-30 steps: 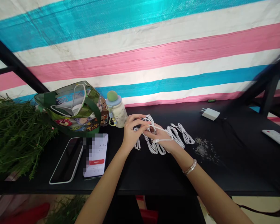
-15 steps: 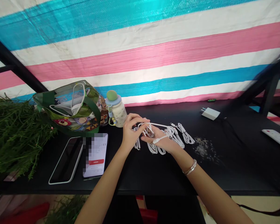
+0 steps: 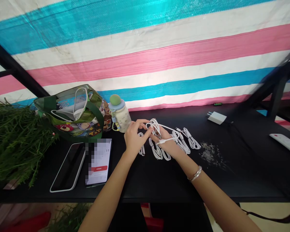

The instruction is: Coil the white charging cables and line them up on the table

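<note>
Between my two hands is a white charging cable [image 3: 155, 126], looped into a loose coil, with one plug end hanging across my right palm. My left hand [image 3: 137, 134] pinches the coil from the left, thumb against the loops. Behind and under the coil, my right hand [image 3: 168, 141] holds it with bent fingers, partly hidden by the loops. Several bundled white cables lie on the black table below my hands: one bundle [image 3: 157, 151] under my wrists, another [image 3: 191, 138] to the right, one [image 3: 141, 145] beside my left fingers.
A bottle [image 3: 122, 117] with a green-topped lid and a clear-and-green bag [image 3: 72, 119] stand at left, near two phones [image 3: 69, 167] and green foliage [image 3: 16, 138]. At right lie a white charger [image 3: 217, 118], a white power strip [image 3: 286, 143] and scattered crumbs [image 3: 211, 154].
The coil has risen slightly and its loops now stand up more visibly above my fingers. My left thumb has shifted on the loops. Both hands stay in about the same place.
</note>
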A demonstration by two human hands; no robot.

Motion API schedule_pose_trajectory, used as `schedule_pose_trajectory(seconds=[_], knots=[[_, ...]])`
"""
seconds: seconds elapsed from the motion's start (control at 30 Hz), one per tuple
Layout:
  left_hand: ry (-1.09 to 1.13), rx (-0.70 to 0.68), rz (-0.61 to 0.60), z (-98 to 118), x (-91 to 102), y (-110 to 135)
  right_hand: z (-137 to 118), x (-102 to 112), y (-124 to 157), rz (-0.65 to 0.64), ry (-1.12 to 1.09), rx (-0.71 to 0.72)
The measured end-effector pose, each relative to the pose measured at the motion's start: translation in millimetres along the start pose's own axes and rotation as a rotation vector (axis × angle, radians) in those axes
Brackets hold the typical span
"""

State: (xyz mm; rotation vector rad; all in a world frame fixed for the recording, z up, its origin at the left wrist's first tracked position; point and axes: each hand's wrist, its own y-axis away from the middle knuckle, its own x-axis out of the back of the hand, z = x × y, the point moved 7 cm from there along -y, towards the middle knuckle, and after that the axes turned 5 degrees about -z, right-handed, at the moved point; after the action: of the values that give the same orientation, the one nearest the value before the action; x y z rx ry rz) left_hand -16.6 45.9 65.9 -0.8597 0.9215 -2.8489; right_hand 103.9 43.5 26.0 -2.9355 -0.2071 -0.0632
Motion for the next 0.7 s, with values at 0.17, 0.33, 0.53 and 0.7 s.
schedule_pose_trajectory(seconds=[0.17, 0.33, 0.53, 0.7], knots=[[-0.123, -0.039, 0.025, 6, -0.8, 3, 7, -1, 1, 0.018, 0.042, -0.034], [-0.149, -0.085, 0.046, 10, -0.7, 6, 2, 2, 3, 0.000, 0.205, -0.018], [-0.158, -0.112, 0.084, 13, 1.0, 8, 0, -1, 3, -0.053, 0.256, 0.038], [-0.161, -0.055, 0.063, 11, 1.3, 7, 3, -4, 2, -0.096, 0.273, 0.042]])
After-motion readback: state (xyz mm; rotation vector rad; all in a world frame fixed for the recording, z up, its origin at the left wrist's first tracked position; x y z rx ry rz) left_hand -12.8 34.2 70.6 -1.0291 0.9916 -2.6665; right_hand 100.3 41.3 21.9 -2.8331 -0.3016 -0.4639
